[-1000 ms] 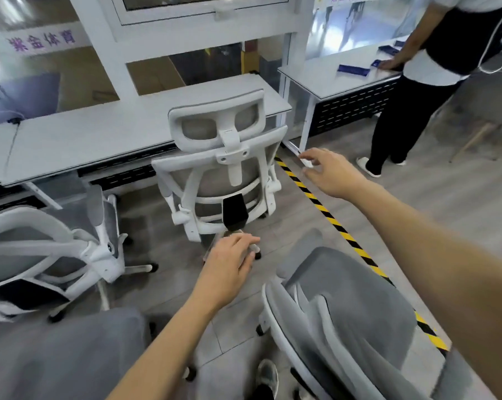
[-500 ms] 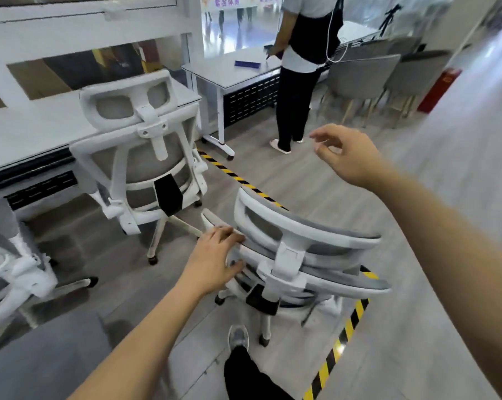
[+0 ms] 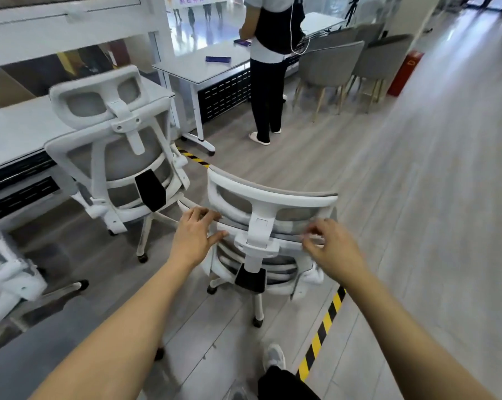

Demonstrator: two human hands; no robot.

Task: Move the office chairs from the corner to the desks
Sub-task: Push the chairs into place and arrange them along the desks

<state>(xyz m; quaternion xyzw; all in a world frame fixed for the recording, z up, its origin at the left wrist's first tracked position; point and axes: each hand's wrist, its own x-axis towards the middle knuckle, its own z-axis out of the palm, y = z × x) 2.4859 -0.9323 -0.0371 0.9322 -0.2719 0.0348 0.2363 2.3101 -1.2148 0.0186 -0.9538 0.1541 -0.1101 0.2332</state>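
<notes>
The person stands behind a white mesh chair (image 3: 270, 223) in the open aisle, its wheels beside the yellow-and-black floor tape (image 3: 322, 333). The left hand (image 3: 195, 235) has its grip closed over the left end of the backrest's top rail, fingers curled over and thumb beneath. The right hand (image 3: 330, 246) sits at the rail's right end with fingers bent; blur hides whether its grip has actually closed. Another chair (image 3: 114, 145) is already parked against the long tabletop (image 3: 10, 134) on the left, and part of a third (image 3: 7, 269) shows at the left edge. A bystander (image 3: 270, 53) stands at the next tabletop (image 3: 198, 67) further on. I'd judge this the wheeling step: chair in hand, not yet at a desk. Next calls for a firm two-handed hold, then steering it toward a free spot, clear of the parked chair's legs and the bystander.
</notes>
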